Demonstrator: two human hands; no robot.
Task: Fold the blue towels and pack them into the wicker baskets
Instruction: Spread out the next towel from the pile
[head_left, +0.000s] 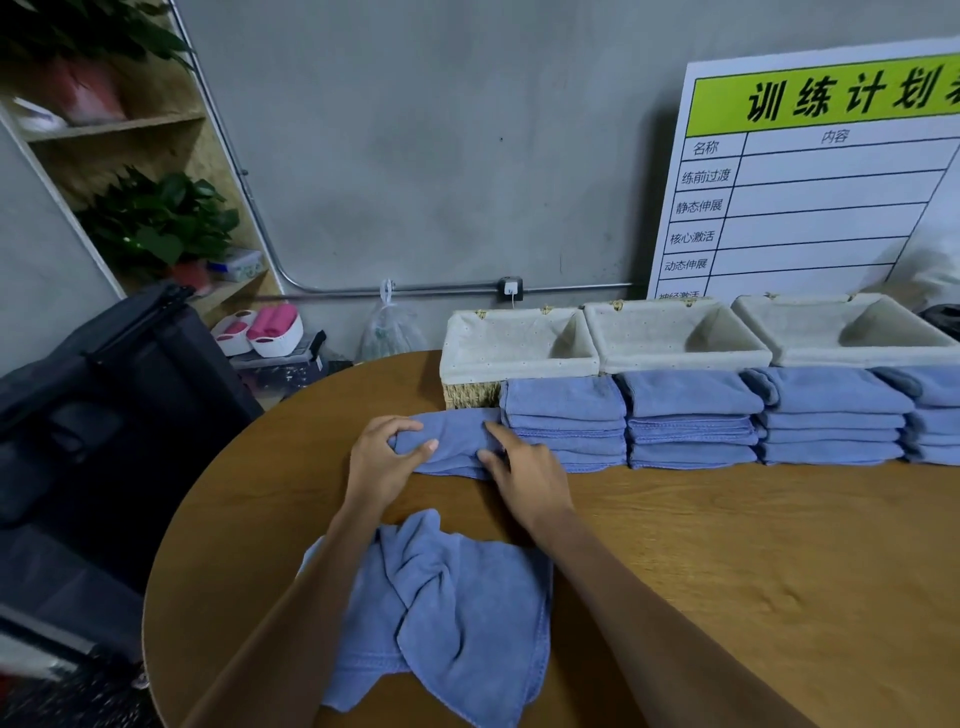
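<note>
A small folded blue towel (456, 435) lies on the round wooden table (753, 561), just left of the stacks. My left hand (382, 462) pinches its left end. My right hand (524, 475) grips its right end. Both hold the same towel. An unfolded, crumpled blue towel (457, 603) lies near me under my forearms. Several stacks of folded blue towels (691, 421) stand in a row in front of three cloth-lined wicker baskets: the left basket (511, 348), the middle basket (675, 335) and the right basket (841, 327). No towels show inside them.
A white planning board (810, 182) leans on the grey wall behind the baskets. A black bag (109, 395) stands left of the table. Wooden shelves with potted plants (156, 218) are at the far left. The table's right half is bare wood.
</note>
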